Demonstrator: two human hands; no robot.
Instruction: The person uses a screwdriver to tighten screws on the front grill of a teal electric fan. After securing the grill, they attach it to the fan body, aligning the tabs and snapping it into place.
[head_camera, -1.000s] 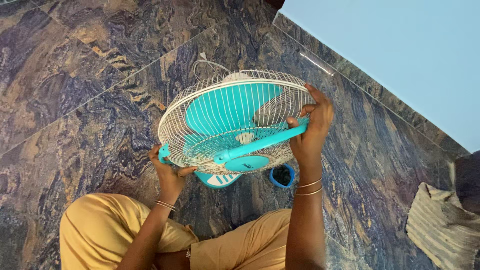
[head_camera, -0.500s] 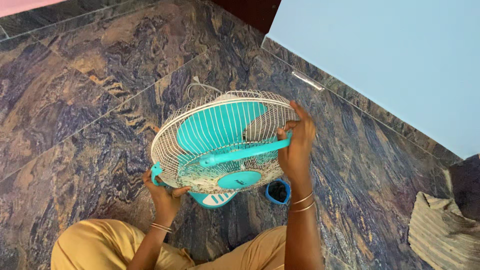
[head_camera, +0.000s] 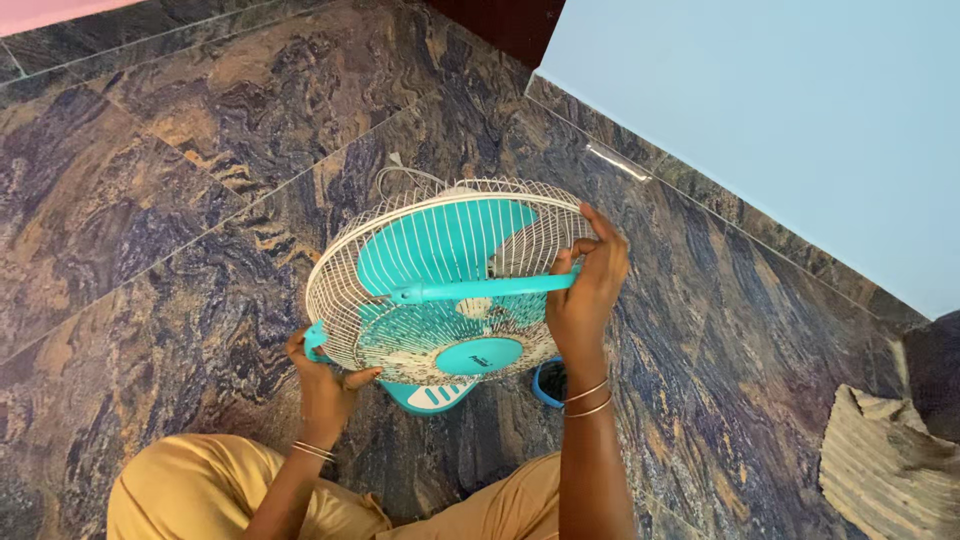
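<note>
Centrally, a fan (head_camera: 450, 285) with white wire grille and teal blades sat on the marble floor (head_camera: 150, 200). Left hand (head_camera: 322, 370) gripped the grille's rim at 8 o'clock; right hand (head_camera: 588, 290) clasped the rim and a teal bar (head_camera: 480, 289) at 3 o'clock. Folded cloth (head_camera: 885, 465) lay at 4 o'clock, well apart.

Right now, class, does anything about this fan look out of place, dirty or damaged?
Yes. A teal bar lies loose across the fan's white wire guard, its end held by the right hand. The guard's lower wires near the teal hub look grimy. The left hand grips the guard's rim.
</note>
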